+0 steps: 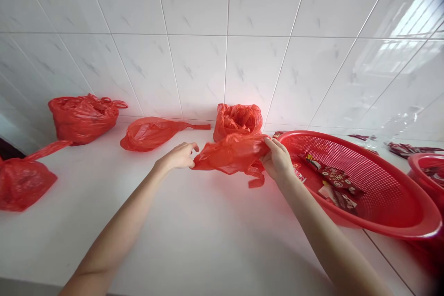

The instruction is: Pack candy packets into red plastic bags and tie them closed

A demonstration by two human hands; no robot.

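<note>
A thin red plastic bag [229,153] is stretched sideways between my two hands, above the white counter. My left hand [178,155] pinches its left corner between thumb and fingers. At the other end, my right hand [277,159] grips the bag's edge, and a loose strip dangles below. Right behind it stands a bunched red bag [238,119] filled with crumpled red plastic. Another red bag [149,134] lies flattened near the wall, beyond my left hand. Close to my right forearm is a red perforated basket [381,189] with several wrapped snack packets [338,180] inside.
A full red bag [83,118] sits at the back left, with a tied red bag [26,182] nearer the left edge. At the right are a second red basket [428,162], a clear plastic bottle [398,125] and loose wrappers [409,149]. A tiled wall [197,74] bounds the counter.
</note>
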